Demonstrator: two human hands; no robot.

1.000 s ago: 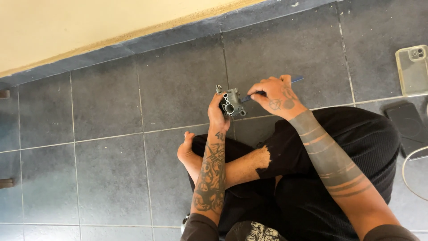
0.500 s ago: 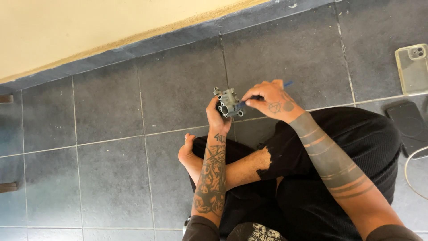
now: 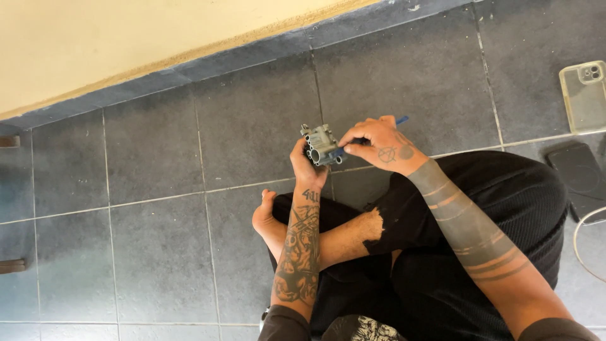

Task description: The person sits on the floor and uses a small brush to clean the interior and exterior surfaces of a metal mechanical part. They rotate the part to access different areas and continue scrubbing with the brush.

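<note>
My left hand (image 3: 307, 165) grips a small grey metal engine part (image 3: 320, 144) from below and holds it above my crossed legs. My right hand (image 3: 377, 144) is closed on a thin blue-handled tool (image 3: 400, 120). The tool's tip rests against the right side of the metal part. Both forearms are bare and reach forward over my black trousers.
I sit cross-legged on dark grey floor tiles, with a cream wall and dark skirting ahead. A clear phone case (image 3: 584, 95) and a black phone (image 3: 577, 177) lie on the floor at the right, beside a thin white cable (image 3: 581, 243). My bare foot (image 3: 265, 218) rests at centre.
Both hands and the metal part have barely shifted; the right hand has closed in slightly on the part with the tool.
</note>
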